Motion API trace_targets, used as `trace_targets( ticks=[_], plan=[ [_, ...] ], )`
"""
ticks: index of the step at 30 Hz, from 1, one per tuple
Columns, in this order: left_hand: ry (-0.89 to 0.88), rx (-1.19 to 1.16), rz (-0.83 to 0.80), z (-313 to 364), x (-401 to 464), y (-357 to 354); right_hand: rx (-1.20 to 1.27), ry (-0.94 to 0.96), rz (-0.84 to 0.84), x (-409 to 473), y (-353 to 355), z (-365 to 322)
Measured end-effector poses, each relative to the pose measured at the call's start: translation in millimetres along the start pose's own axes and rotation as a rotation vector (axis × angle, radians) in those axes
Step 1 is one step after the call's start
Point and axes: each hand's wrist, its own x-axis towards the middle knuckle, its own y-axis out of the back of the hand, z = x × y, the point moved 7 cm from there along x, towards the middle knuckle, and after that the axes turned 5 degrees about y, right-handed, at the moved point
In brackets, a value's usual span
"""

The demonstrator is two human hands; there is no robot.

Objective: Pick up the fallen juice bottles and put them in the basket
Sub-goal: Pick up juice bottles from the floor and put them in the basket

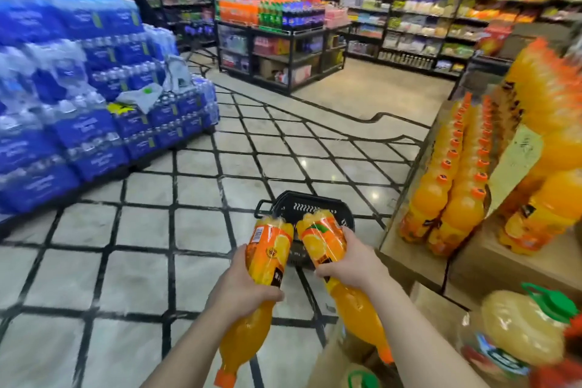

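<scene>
I hold two orange juice bottles, one in each hand, bases pointing forward and caps toward me. My left hand [244, 288] grips the left bottle [266, 257] around its middle. My right hand [352, 258] grips the right bottle [324, 238] at its label. Both bottle bases hover over the near part of a black shopping basket [304, 206], which stands on the tiled floor just ahead. The bottles hide most of the basket's inside.
Stacked orange juice bottles [453, 186] stand on cardboard boxes at the right. A large pale juice jug with a green cap [522, 334] sits at the lower right. Blue water packs [82, 110] pile up at the left. A drinks shelf [277, 41] stands farther down the aisle.
</scene>
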Motion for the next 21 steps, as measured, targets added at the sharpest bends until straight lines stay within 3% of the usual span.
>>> trace_targets(
  ticks=[9, 21],
  plan=[
    [-0.082, 0.165, -0.103, 56, 171, 63, 0.092, -0.152, 0.069, 129, 1, -57],
    [-0.097, 0.188, -0.227, 159, 387, 26, 0.146, -0.232, 0.032, 331, 34, -48]
  ],
)
